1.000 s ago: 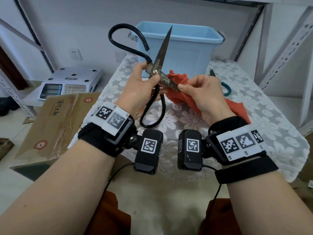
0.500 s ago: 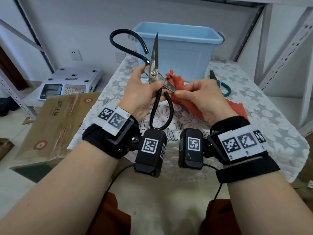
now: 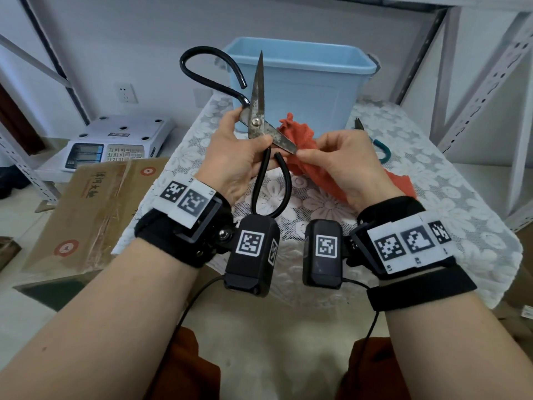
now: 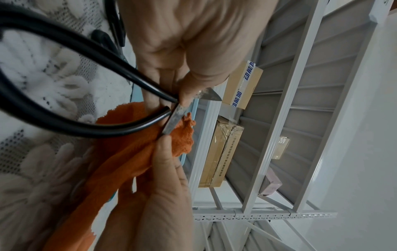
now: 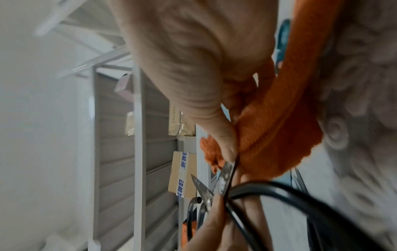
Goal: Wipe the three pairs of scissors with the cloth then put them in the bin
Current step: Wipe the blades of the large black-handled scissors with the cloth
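My left hand (image 3: 245,157) grips large black-handled scissors (image 3: 256,111) at the pivot, blades spread wide, one blade pointing up and the other slanting right. My right hand (image 3: 340,166) pinches an orange-red cloth (image 3: 300,134) around the tip of the slanting blade (image 4: 174,118). The left wrist view shows the cloth (image 4: 128,152) under that blade, and the right wrist view shows the cloth (image 5: 268,135) bunched in my fingers. A light blue bin (image 3: 300,79) stands at the back of the table. Green-handled scissors (image 3: 380,148) lie behind my right hand, partly hidden.
The table wears a white lace cloth (image 3: 432,183). To the left sit a white electronic scale (image 3: 115,140) and a flattened cardboard box (image 3: 86,206). Grey metal shelf posts (image 3: 484,82) rise at the right, with boxes on shelves (image 4: 225,149) overhead.
The scissors have swung so the upper blade now points nearly straight up. My right hand has slid the cloth outward along the slanting blade to its tip.
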